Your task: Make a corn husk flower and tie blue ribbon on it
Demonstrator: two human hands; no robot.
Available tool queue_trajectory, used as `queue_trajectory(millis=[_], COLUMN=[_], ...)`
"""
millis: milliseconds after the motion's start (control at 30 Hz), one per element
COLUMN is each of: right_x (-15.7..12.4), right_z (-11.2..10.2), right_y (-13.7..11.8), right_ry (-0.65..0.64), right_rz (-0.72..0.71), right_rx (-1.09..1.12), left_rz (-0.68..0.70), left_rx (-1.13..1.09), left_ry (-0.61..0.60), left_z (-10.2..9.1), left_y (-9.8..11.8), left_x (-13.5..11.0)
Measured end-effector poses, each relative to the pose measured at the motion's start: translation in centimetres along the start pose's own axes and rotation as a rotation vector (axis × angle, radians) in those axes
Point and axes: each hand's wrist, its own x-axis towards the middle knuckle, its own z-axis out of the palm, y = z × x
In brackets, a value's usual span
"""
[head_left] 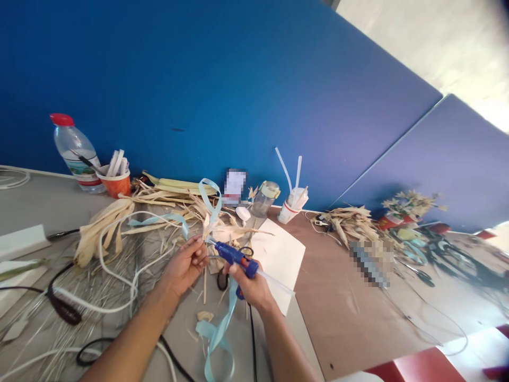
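My right hand (254,284) is wrapped round the handle of a blue hot glue gun (233,254). A clear glue stick (276,281) juts from its back end. The gun's nozzle points left, at the fingertips of my left hand (186,262). Those fingers are pinched together on a pale piece of corn husk (205,229), partly hidden by them and the nozzle. Light blue ribbon (214,204) loops up above this spot. More ribbon (220,331) hangs and curls on the table below the gun. Black-handled scissors (222,278) lie partly hidden behind the gun.
Dried husks (99,231) and thin wires (75,286) cover the left side. White cable (103,262) crosses there. A bottle (75,148), an orange cup (115,180), a glass jar (265,200) and a white cup (289,209) stand along the blue partition (222,79). White paper (280,249) lies right.
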Motion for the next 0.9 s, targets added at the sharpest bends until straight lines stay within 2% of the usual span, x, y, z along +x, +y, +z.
queue_trajectory(millis=[100, 200, 367, 467, 600, 733, 900], right_x=[-0.1, 0.0, 0.2, -0.1, -0.8, -1.7, -2.8], right_z=[-1.1, -2.8, -5.9, -7.1, -8.0, -8.1, -5.9], right_y=[0.5, 1.0, 1.3, 1.8, 3.5, 4.0, 1.5], right_ry=[0.032, 0.165, 0.132, 0.182, 0.272, 0.272, 0.147], right_rz=[0.095, 0.241, 0.346, 0.405, 0.498, 0.455, 0.256], right_rx=[0.158, 0.281, 0.642, 0.851, 1.009, 1.068, 1.007], left_rz=[-0.010, -0.019, -0.021, -0.024, -0.018, -0.011, 0.001], left_rx=[-0.002, -0.010, -0.024, -0.024, 0.000, 0.024, 0.027], left_ry=[0.001, -0.010, -0.022, -0.030, -0.044, -0.058, -0.030], left_z=[0.1, 0.1, -0.2, -0.4, -0.5, -0.4, 0.0], left_y=[0.1, 0.1, -0.1, -0.1, -0.2, -0.2, -0.2], left_x=[-0.1, -0.1, 0.1, 0.2, 0.2, 0.1, 0.0])
